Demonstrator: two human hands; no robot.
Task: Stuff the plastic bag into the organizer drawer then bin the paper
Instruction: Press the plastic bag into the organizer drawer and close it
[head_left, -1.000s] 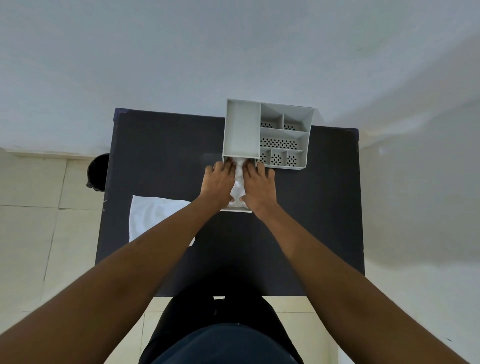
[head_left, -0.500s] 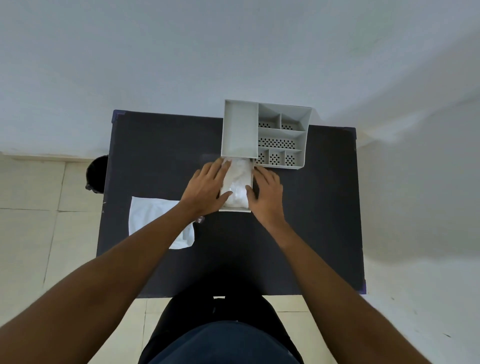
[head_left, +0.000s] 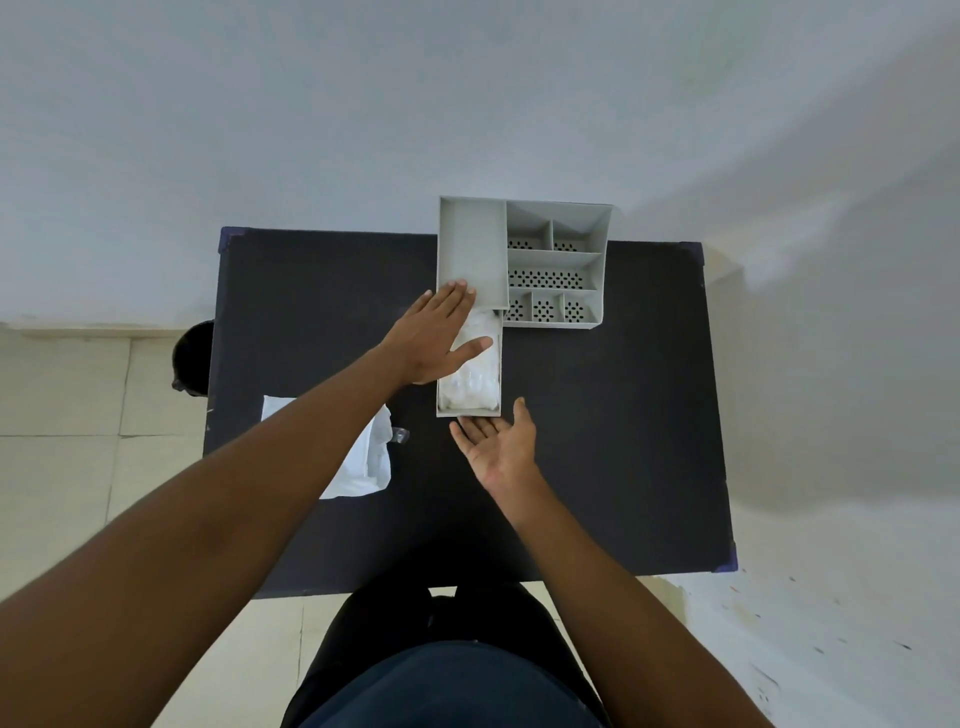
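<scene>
Head view: black table (head_left: 597, 441) against white wall (head_left: 467, 104), tiled floor (head_left: 62, 441).

1. Wall (head_left: 363, 130): plain, pale grey-white, fills upper half of view.
2. Table (head_left: 623, 441): dark matte top, rectangular, blue corner caps, far edge up against wall.
3. Floor (head_left: 67, 467): cream tiles w/ thin grout lines, left of table.
4. Right of table: pale surface w/ soft shadows, small dark flecks low down.
5. Light: even, diffuse, no hard glare.
</scene>
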